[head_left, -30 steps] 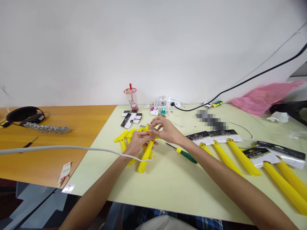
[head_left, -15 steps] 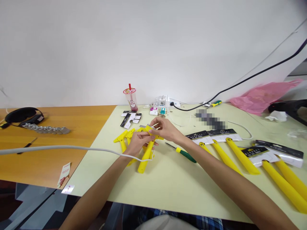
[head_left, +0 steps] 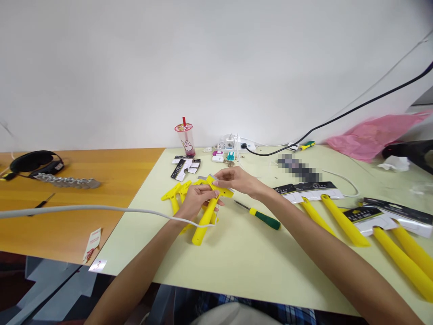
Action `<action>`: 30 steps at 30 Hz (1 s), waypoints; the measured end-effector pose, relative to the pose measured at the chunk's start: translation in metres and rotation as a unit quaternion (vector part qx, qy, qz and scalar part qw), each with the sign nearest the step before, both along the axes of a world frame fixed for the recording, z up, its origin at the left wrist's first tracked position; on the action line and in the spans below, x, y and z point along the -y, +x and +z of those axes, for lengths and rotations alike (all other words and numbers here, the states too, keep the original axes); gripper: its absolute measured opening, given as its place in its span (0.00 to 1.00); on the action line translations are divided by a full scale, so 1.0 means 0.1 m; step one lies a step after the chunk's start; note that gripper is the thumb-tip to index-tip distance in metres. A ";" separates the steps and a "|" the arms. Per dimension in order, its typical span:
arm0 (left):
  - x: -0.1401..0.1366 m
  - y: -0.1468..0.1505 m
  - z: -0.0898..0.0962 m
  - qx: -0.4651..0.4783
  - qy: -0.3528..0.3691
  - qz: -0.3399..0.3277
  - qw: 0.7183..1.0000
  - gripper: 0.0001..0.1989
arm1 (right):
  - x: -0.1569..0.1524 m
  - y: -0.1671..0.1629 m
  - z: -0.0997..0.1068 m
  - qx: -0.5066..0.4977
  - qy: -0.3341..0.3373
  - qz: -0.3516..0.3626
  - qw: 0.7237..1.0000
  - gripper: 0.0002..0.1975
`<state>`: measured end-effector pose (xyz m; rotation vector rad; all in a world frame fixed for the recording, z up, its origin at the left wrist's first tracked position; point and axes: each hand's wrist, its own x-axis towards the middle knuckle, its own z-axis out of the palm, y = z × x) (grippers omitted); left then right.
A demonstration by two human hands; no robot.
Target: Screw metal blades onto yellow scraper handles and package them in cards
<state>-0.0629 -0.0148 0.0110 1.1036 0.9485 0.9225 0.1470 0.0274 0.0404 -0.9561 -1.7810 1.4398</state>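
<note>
My left hand [head_left: 199, 201] is closed round the upper handle of a yellow scraper [head_left: 204, 222], whose T-shaped head points away from me. At that head, the thumb and fingers of my right hand [head_left: 236, 179] pinch its upper edge, where a strip of metal blade shows. More yellow scrapers [head_left: 172, 198] lie on the table just behind and left of my left hand, partly covered by it. A screwdriver [head_left: 265, 219] with a green and yellow handle rests to the right, under my right forearm. A grey cable crosses over my left wrist.
Packaged yellow scrapers [head_left: 345, 221] with black and white cards lie at the right. Loose cards [head_left: 182, 169] and a drink cup [head_left: 186, 141] stand behind my hands. A power strip [head_left: 233, 143] sits by the wall. Headphones [head_left: 37, 163] and a metal chain [head_left: 67, 181] lie on the wooden table.
My right hand has shifted slightly right along the scraper's head, uncovering more of it. The left hand keeps its hold, and the handle's end has swung slightly left.
</note>
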 end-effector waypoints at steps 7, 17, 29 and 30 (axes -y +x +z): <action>-0.04 -0.01 0.03 0.043 0.017 0.075 0.996 0.19 | -0.20 0.32 0.17 0.042 0.126 -0.167 0.977 0.15; -0.10 -0.02 0.04 0.090 0.035 0.166 0.981 0.22 | -0.42 0.83 0.00 0.342 0.123 -0.050 0.930 0.01; -0.09 -0.02 0.03 0.103 0.027 0.151 0.983 0.21 | -0.54 0.77 -0.34 0.431 0.080 0.004 0.899 0.04; -0.10 -0.02 0.03 0.103 0.027 0.149 0.983 0.21 | -0.53 0.77 -0.34 0.434 0.080 0.005 0.898 0.04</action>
